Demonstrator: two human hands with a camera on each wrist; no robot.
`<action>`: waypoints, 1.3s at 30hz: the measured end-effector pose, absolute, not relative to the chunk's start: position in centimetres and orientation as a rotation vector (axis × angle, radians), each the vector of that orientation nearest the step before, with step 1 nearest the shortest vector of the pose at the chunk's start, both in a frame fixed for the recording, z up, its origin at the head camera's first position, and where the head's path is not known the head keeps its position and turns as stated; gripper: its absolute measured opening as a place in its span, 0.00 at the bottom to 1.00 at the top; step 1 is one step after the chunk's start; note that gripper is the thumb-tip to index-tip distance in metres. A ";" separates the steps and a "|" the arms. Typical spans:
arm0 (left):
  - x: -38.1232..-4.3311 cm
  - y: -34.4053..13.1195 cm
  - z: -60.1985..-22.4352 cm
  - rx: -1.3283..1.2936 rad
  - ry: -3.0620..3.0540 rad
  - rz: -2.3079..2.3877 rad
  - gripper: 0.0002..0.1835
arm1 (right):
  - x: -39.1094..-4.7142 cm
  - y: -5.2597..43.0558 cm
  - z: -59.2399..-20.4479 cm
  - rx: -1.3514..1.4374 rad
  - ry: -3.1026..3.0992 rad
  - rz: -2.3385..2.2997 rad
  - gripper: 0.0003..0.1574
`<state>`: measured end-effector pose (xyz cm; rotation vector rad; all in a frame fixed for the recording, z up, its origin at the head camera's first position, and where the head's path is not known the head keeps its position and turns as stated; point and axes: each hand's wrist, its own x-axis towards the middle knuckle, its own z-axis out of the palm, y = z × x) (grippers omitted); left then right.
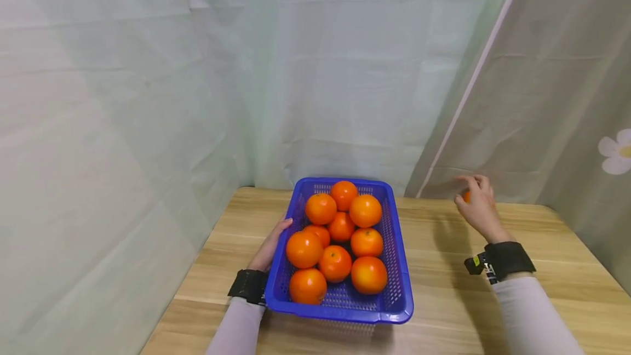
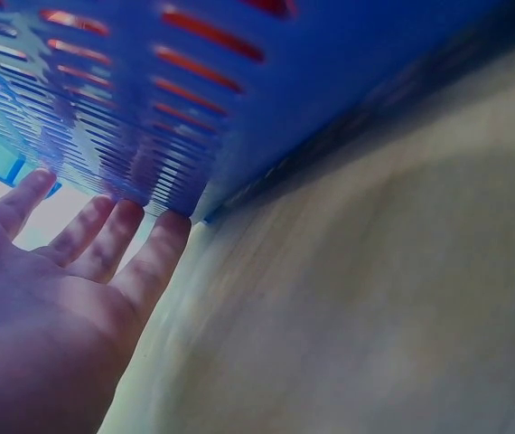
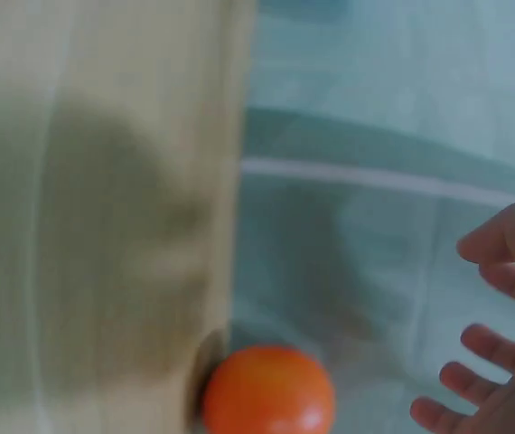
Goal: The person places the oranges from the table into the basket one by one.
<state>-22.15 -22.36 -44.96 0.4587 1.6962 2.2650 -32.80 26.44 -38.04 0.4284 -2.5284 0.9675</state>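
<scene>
A blue plastic basket [image 1: 401, 284] holds several oranges [image 1: 335, 263] in a loose heap. At its left side is my left hand [image 1: 268, 245]; in the left wrist view its fingers [image 2: 154, 262] reach out fairly straight, with their tips against the slotted wall. Over to the right, near the back edge of the table, my right hand [image 1: 477, 207] hovers with loosely bent fingers. One more orange [image 3: 269, 393] lies by that edge, apart from the right fingers in the right wrist view. From the head view, the hand partly hides this orange.
The wooden table [image 1: 434, 311] carries the basket. Pale curtains [image 1: 345, 70] hang right behind the table's back edge and along its left side. A grey curtain with a white flower print [image 1: 616, 162] hangs on the right.
</scene>
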 end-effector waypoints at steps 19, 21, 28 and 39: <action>-22.7 -22.1 -45.2 0.545 1.689 2.273 0.29 | -35.8 31.0 -40.9 0.292 -2.727 0.812 0.40; -22.6 -22.1 -45.2 0.544 1.689 2.273 0.29 | -36.2 31.2 -41.0 0.286 -2.750 0.810 0.40; -22.0 -22.4 -44.9 0.476 1.702 2.261 0.28 | -37.3 31.8 -41.7 0.307 -2.799 0.795 0.40; -22.2 -22.3 -45.2 0.469 1.704 2.266 0.29 | -37.6 32.6 -43.2 0.351 -2.764 0.765 0.43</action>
